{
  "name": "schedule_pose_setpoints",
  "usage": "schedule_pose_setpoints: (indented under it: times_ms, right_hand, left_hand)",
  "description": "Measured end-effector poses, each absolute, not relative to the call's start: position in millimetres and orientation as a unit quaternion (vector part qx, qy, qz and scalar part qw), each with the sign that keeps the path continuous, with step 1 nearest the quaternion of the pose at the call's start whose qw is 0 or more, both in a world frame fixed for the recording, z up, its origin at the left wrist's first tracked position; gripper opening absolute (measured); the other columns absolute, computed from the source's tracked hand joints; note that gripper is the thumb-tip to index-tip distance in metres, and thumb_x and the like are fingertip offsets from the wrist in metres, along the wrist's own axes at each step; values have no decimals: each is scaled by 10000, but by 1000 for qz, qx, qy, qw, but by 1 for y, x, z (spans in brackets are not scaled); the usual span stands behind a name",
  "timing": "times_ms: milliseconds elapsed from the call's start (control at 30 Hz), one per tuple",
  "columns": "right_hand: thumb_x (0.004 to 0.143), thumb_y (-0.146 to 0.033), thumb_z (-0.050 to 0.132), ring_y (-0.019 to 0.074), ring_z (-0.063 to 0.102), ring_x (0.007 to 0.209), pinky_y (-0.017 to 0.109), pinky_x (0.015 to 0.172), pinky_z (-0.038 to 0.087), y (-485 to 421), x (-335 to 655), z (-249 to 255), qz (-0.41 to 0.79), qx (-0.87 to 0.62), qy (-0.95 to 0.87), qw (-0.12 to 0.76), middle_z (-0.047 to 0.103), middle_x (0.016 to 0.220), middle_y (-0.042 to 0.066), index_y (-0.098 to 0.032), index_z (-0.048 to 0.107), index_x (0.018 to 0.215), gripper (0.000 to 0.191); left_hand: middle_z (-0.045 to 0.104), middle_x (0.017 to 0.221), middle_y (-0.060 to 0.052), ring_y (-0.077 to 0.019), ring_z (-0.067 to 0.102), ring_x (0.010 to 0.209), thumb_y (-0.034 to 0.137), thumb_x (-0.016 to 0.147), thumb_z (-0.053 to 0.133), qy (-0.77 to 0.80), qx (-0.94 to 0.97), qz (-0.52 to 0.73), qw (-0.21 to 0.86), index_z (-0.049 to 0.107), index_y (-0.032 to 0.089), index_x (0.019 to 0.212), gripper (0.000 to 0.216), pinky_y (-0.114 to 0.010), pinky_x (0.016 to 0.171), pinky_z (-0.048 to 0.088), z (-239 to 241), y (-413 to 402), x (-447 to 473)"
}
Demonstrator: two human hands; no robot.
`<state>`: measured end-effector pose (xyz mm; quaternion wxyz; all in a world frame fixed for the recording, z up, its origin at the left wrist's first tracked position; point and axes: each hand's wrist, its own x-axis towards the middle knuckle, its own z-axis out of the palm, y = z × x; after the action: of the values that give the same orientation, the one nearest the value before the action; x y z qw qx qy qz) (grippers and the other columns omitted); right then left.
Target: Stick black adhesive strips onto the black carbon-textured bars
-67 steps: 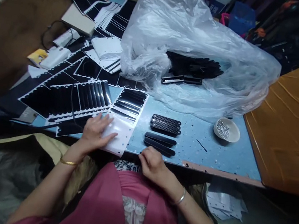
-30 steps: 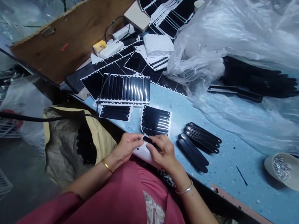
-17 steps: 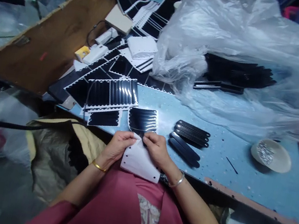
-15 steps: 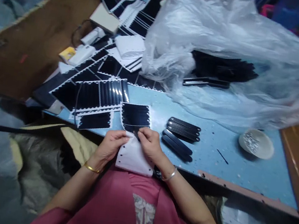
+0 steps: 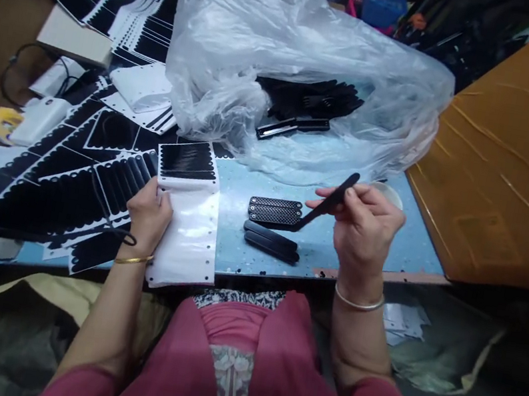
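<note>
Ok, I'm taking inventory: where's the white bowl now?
In the head view, the white bowl sits right of centre on the blue table, partly hidden behind the right hand.

A black strip (image 5: 329, 201) had been pulled clear of the white sheet (image 5: 189, 226) and was raised to the right by the right hand (image 5: 365, 225), by which the bowl (image 5: 390, 193) was now partly hidden. The sheet had been lowered onto the table, held at its left edge by the left hand (image 5: 148, 211).
</note>
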<state>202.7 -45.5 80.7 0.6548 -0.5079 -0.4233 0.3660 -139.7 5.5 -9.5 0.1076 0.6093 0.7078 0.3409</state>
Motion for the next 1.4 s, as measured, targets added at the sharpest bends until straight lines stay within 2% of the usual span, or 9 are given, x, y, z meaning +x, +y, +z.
schedule_pose_setpoints:
  times_ms: [100,200,300,433,633,833,1133,1267,1400]
  right_hand:
    - [859,-365,632,181,697,585,319,539,591,-64,226,72,334,-564,-431,620,720,764,40,-173,596,800,205]
    - [888,-346,585,164,669,550,294,518,562,-78,226,59,318,-605,-479,550,697,713,27,-175,622,817,188]
    - [913,-261,509,146,620,555,280,555,527,-90,205,56,262,-588,-625,441,645,648,24,-177,639,800,192]
    - [918,-175,424,153,576,592,289,583,487,-106,173,58,230,-484,-774,337,615,648,49,-180,617,743,260]
    - [952,-287,510,141,671,626,268,596,557,-126,184,34,491,-490,-598,402,726,791,49,-179,668,1104,245]
    - [823,-325,710,150,649,644,260,569,522,-124,203,7,504,-481,-589,410,713,749,52,-196,770,909,166]
    - [832,-255,683,163,673,678,264,614,539,-121,215,16,356,-525,-641,432,719,741,43,-211,754,841,84]
    - [832,-283,682,172,673,706,281,644,546,-113,236,9,283,-590,-612,444,722,775,52,-207,741,844,97]
    - [847,-305,660,189,701,782,313,725,570,-101,237,-9,285,-580,-624,439,750,860,65,-215,745,916,142]
  left_hand:
    - [676,962,-168,-318,621,931,247,746,640,686,638,349,14,657,100,1150,430,-434,870,446,-2,7,-129]
    - [698,937,-125,-251,637,834,268,747,707,628,643,435,49,699,140,1060,338,-390,823,481,17,-19,-96]
    - [683,713,-27,-127,578,577,279,750,746,512,661,452,309,731,164,940,222,-243,563,465,36,-51,-47]
    - [637,592,-11,-89,529,475,284,747,758,409,574,362,611,731,125,843,187,-197,457,417,44,-72,-5]
    - [680,585,-36,-133,640,496,265,697,804,392,393,377,741,696,107,739,196,-200,481,498,31,-69,-17]
    - [712,612,-59,-173,687,531,260,643,847,346,329,382,791,685,102,736,245,-255,545,568,19,-66,-22]
    - [705,741,-43,-116,652,600,183,664,811,347,448,351,745,698,106,1042,402,-199,567,522,9,-52,-39]
    - [730,992,-132,-207,700,858,230,757,716,477,573,386,543,683,108,1095,361,-303,755,565,-1,-45,-40]
    - [749,931,-128,-223,710,806,227,807,625,534,692,346,340,716,118,1015,252,-347,763,575,-19,-47,-26]
